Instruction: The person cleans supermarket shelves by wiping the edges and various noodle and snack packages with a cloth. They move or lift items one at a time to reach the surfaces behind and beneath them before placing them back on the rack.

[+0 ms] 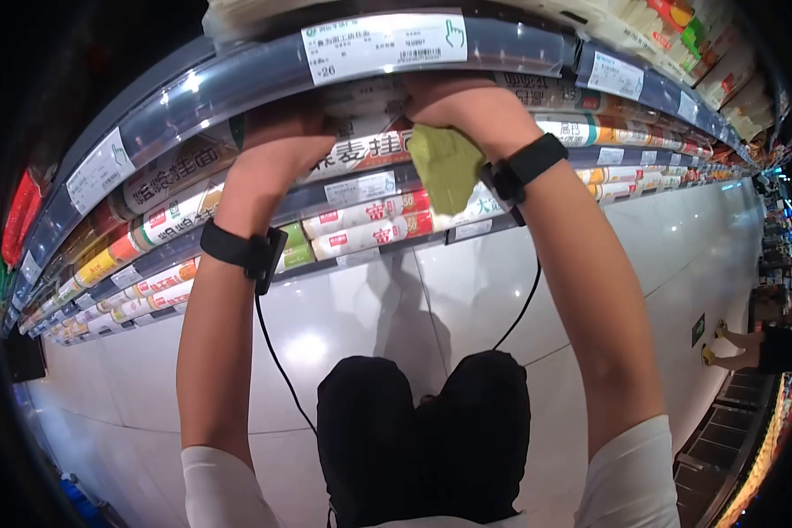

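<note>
Both my hands reach into a shelf of packaged dried noodles, under the upper shelf's front rail. My left hand is bent inward beside a noodle pack; its fingers are hidden in the shelf's shadow. On the other side of that pack is my right hand, its fingertips hidden too. A green cloth hangs from beneath the right hand, apparently gripped in it, in front of the packs. Whether either hand touches the noodle pack cannot be made out.
The upper shelf rail with a price label curves over my hands. Lower shelves carry more noodle packs. Thin black cables hang from both wrist straps. Pale floor tiles lie below; another person's legs show at far right.
</note>
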The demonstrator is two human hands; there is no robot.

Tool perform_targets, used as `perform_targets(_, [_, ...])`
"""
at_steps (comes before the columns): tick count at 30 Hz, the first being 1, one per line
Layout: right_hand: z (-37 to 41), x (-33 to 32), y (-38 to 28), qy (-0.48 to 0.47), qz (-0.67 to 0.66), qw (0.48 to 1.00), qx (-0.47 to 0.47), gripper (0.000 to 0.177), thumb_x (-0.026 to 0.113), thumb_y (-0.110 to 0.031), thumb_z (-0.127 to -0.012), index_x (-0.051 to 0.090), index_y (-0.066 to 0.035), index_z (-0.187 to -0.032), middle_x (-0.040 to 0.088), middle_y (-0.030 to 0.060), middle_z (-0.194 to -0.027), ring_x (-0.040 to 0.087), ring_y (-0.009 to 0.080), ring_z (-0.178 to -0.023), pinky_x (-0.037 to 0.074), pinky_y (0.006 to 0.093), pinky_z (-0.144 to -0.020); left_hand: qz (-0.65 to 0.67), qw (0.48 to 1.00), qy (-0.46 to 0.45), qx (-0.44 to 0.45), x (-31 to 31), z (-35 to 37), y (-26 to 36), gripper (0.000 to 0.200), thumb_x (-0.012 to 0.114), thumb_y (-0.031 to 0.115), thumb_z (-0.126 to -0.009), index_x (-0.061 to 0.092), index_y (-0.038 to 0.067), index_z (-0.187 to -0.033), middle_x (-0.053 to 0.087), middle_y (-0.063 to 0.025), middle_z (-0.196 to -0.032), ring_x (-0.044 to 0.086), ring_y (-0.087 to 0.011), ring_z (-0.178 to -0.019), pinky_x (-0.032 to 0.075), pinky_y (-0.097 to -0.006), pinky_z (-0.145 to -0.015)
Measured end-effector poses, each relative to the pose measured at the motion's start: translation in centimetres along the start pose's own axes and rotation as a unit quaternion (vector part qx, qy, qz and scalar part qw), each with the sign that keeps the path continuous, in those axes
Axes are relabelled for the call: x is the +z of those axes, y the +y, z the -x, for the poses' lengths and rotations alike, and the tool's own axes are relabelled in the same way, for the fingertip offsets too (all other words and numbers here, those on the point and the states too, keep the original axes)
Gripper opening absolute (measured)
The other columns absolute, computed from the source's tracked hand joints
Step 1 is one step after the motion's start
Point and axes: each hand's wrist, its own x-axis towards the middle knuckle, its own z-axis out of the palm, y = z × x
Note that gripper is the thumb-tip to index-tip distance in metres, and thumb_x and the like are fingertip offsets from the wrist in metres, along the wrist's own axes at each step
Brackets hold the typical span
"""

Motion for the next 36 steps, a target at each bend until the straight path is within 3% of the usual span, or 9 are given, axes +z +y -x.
perform_targets(2, [-2.7, 0.6, 0.8, -0.003, 0.218, 0.976, -0.013, 0.047, 0.076, -0.032, -0.085, 0.07, -0.003, -0.121, 0.069, 0.0248, -0.119, 0.068, 0.038, -0.111, 0.054, 0.0443, -0.097, -0.035, 0.993, 0.098, 0.049, 1.2, -0.5, -0.9, 0.047, 0.063, 0.033, -0.083, 0.067, 0.003, -0.119, 0.067, -0.0238, -0.117, 0.063, -0.0431, -0.108, 0.05, -0.0515, -0.096])
perform_targets(9, [-3.9, 2.6, 1.3, 0.074, 0.346, 0.934, -0.049, 0.043, 0.069, -0.021, -0.087, 0.064, -0.003, -0.126, 0.069, 0.0218, -0.121, 0.065, 0.036, -0.116, 0.051, 0.0412, -0.096, -0.012, 0.998, 0.054, 0.041, 0.2, -0.4, -0.8, 0.046, 0.063, 0.031, -0.083, 0.067, 0.003, -0.12, 0.066, -0.0238, -0.119, 0.062, -0.0414, -0.114, 0.049, -0.0513, -0.099])
perform_targets(12, [-4.1, 1.2, 1.0, -0.027, 0.257, 0.966, -0.015, 0.047, 0.073, -0.023, -0.086, 0.064, -0.003, -0.127, 0.068, 0.0222, -0.121, 0.064, 0.0368, -0.118, 0.051, 0.0416, -0.097, -0.12, 0.981, 0.146, 0.054, 1.4, -0.3, -0.3, 0.047, 0.065, 0.029, -0.082, 0.067, 0.003, -0.12, 0.066, -0.0245, -0.119, 0.062, -0.0423, -0.113, 0.049, -0.0515, -0.099])
perform_targets(16, [-3.6, 1.1, 1.0, -0.027, 0.205, 0.978, 0.019, 0.057, 0.082, -0.033, -0.079, 0.068, -0.004, -0.126, 0.067, 0.0219, -0.128, 0.064, 0.0381, -0.119, 0.052, 0.0451, -0.1, -0.109, 0.991, 0.065, 0.051, 1.3, -0.7, -0.7, 0.052, 0.062, 0.031, -0.086, 0.058, 0.004, -0.131, 0.06, -0.0263, -0.128, 0.058, -0.0458, -0.117, 0.048, -0.0509, -0.099])
perform_targets(18, [-3.6, 1.6, 1.0, 0.023, 0.247, 0.969, -0.008, 0.06, 0.084, -0.035, -0.077, 0.068, -0.004, -0.125, 0.067, 0.0225, -0.127, 0.064, 0.038, -0.119, 0.052, 0.0454, -0.101, -0.064, 0.989, 0.114, 0.066, 1.2, -0.5, -0.5, 0.043, 0.064, 0.026, -0.083, 0.066, 0.001, -0.117, 0.066, -0.0258, -0.116, 0.062, -0.0451, -0.11, 0.049, -0.0532, -0.097])
perform_targets(26, [-2.1, 2.4, 1.5, 0.06, 0.279, 0.958, 0.0, 0.054, 0.072, -0.034, -0.085, 0.061, -0.007, -0.131, 0.066, 0.0227, -0.127, 0.064, 0.0413, -0.115, 0.053, 0.0478, -0.098, -0.046, 0.99, 0.109, 0.077, 1.4, 0.0, -0.5, 0.041, 0.063, 0.023, -0.084, 0.065, 0.0, -0.119, 0.065, -0.028, -0.113, 0.063, -0.046, -0.105, 0.049, -0.0537, -0.094])
perform_targets(31, [3.3, 5.2, 3.0, 0.112, 0.302, 0.945, -0.056, 0.04, 0.072, -0.026, -0.084, 0.064, -0.009, -0.12, 0.065, 0.0179, -0.125, 0.072, 0.0363, -0.088, 0.058, 0.047, -0.077, -0.001, 0.998, 0.061, 0.018, 1.6, 4.8, 2.0, 0.035, 0.067, 0.025, -0.09, 0.064, 0.001, -0.116, 0.064, -0.025, -0.114, 0.06, -0.0429, -0.106, 0.049, -0.0475, -0.092])
perform_targets(33, [4.0, 7.5, 5.0, 0.2, 0.307, 0.922, -0.126, 0.045, 0.072, -0.012, -0.079, 0.059, -0.011, -0.123, 0.059, 0.0119, -0.123, 0.072, 0.0292, -0.07, 0.058, 0.0405, -0.061, 0.001, 0.974, 0.179, 0.14, 2.7, 5.9, 2.3, 0.038, 0.076, 0.016, -0.084, 0.066, 0.005, -0.119, 0.064, -0.0179, -0.116, 0.06, -0.0384, -0.109, 0.049, -0.0453, -0.094])
perform_targets(36, [3.6, 9.5, 6.4, 0.247, 0.279, 0.923, -0.102, 0.044, 0.072, -0.014, -0.088, 0.058, -0.014, -0.13, 0.057, 0.0077, -0.126, 0.071, 0.0323, -0.074, 0.059, 0.0421, -0.06, -0.011, 0.976, 0.189, 0.11, 4.3, 5.6, 1.6, 0.046, 0.075, 0.006, -0.081, 0.066, 0.011, -0.126, 0.063, -0.0135, -0.122, 0.058, -0.0359, -0.114, 0.049, -0.0449, -0.094])
